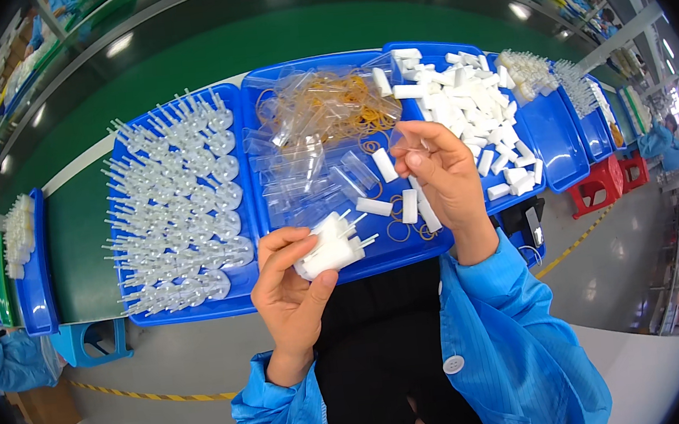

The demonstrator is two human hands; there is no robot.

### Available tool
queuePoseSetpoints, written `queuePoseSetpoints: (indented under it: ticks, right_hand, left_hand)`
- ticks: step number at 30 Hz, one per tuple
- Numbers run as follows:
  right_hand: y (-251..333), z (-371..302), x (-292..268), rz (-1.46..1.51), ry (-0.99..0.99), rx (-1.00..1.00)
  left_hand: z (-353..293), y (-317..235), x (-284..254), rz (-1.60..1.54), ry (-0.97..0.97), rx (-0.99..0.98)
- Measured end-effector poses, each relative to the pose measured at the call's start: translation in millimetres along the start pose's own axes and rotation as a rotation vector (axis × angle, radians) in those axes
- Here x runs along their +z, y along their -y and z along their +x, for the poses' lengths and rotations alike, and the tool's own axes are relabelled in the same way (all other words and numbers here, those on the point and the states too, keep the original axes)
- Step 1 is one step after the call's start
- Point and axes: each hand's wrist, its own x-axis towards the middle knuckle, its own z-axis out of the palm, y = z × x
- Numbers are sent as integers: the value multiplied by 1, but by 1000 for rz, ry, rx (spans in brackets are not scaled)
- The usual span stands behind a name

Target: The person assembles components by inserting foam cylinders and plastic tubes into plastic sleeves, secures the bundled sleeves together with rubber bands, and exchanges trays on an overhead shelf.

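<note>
My left hand (287, 281) is closed around a bundle of white foam blocks (332, 249), with several thin white sticks poking out of its right side. It is just in front of the middle blue tray (345, 273). To the right and a little farther off, my right hand (446, 173) is raised over the tray in a pinch. Between its fingertips is a small clear plastic piece (414, 141), whose full shape I cannot make out. Below that hand lie loose white foam blocks (410, 207) and thin rubber bands (397, 231).
A left blue tray holds rows of clear domed pieces with stems (179, 203). Tan rubber bands (345, 101) and clear plastic sleeves (296, 187) fill the middle tray. White foam blocks (468, 101) heap up at right. Behind runs a green conveyor belt (218, 56); red stools (597, 191) stand right.
</note>
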Motion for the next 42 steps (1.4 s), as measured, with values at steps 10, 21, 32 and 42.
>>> queuePoseSetpoints:
  ticks: [10, 21, 32, 42]
  right_hand:
    - [2, -17, -17, 193, 140, 7]
    - [36, -40, -2, -75, 160, 287]
    - [31, -38, 14, -320, 279, 194]
    - [29, -36, 14, -123, 359, 257]
  left_hand:
    - [2, -2, 12, 42, 16, 20]
    - [5, -1, 24, 229, -12, 101]
    - [8, 1, 26, 418, 27, 189]
    - [11, 7, 21, 587, 7, 371]
